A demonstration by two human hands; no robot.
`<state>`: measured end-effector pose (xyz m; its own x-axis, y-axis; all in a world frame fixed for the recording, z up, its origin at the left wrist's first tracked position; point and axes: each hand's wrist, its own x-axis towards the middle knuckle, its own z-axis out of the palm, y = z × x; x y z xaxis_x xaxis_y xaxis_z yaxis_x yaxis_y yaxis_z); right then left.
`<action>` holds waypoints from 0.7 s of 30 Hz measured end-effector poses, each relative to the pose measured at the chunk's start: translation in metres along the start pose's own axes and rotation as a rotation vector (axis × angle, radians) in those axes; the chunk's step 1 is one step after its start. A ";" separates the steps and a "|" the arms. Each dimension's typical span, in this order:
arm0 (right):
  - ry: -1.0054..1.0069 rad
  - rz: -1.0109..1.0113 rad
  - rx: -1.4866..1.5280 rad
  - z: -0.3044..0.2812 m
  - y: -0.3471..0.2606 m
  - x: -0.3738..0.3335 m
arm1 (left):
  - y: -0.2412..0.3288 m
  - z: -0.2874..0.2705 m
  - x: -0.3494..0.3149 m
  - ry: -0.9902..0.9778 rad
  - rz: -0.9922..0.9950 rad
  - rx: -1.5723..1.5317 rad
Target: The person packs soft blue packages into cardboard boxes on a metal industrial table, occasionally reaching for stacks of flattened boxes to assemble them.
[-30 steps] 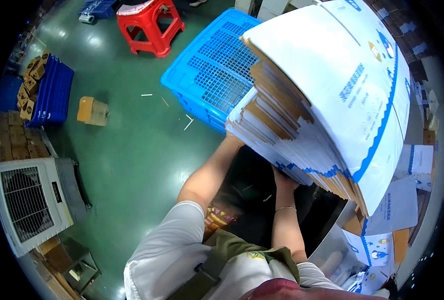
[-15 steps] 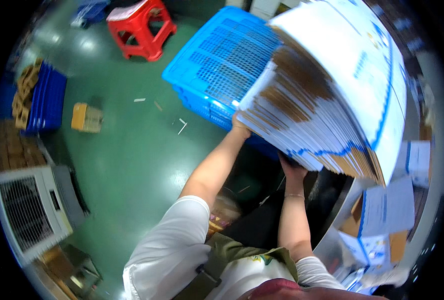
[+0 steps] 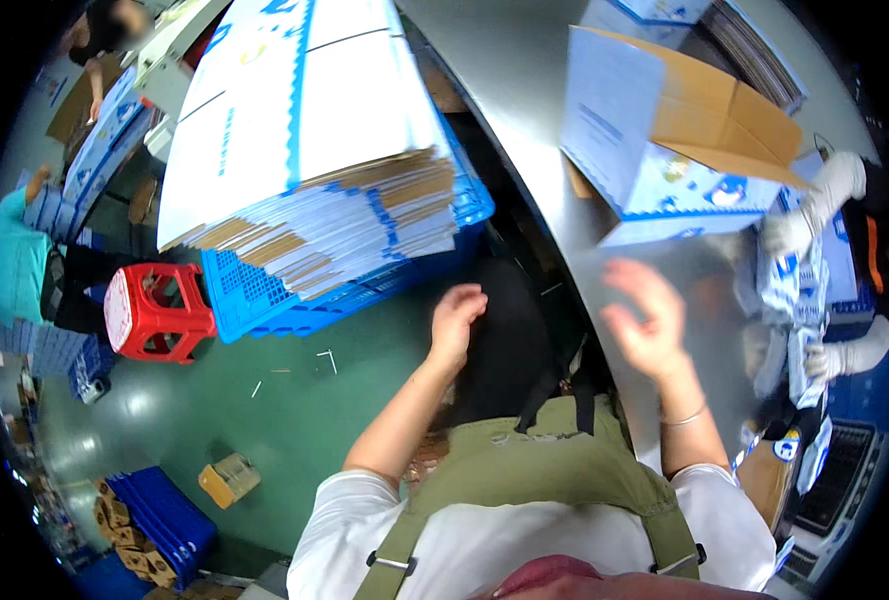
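My left hand [image 3: 454, 322] is in front of my body, off the cartons, its fingers loosely bent and nothing in it. Over the edge of the metal table, my right hand [image 3: 647, 318] is slightly blurred, with fingers apart and empty. A thick stack of flattened white-and-blue cartons [image 3: 349, 110] lies on the blue plastic crate [image 3: 334, 312], ahead and to the left of my left hand. On the table beyond my right hand, an unfolded carton [image 3: 604, 130] stands with its brown inside showing.
At the right, a co-worker's white-gloved hands [image 3: 809, 215] hold or touch blue-and-white packets [image 3: 794, 290]. The metal table edge [image 3: 534, 190] runs along my right. A red stool [image 3: 164, 312], a small yellowish box [image 3: 229, 480] and a blue bin [image 3: 164, 520] stand on the green floor.
Both my hands have let go of the carton stack, which now rests on the blue crate. My view has turned right, bringing the metal table and gloved hands into sight.
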<state>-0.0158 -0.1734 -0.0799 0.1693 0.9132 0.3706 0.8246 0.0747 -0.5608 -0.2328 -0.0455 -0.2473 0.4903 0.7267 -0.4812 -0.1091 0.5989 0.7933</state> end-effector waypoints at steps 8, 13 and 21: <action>0.365 0.093 -0.516 -0.162 0.133 0.032 | 0.135 0.152 0.020 -0.083 0.949 0.512; 0.500 0.026 -0.411 -0.171 0.177 0.027 | 0.070 0.108 0.044 0.412 0.518 -0.152; 0.304 -0.126 -0.772 -0.222 0.164 0.126 | -0.048 -0.084 0.159 0.649 0.012 -0.953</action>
<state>0.2610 -0.1348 0.0391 0.0976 0.7604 0.6421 0.9662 -0.2271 0.1220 -0.2221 0.0697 -0.3934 -0.0217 0.6048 -0.7961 -0.8551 0.4014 0.3283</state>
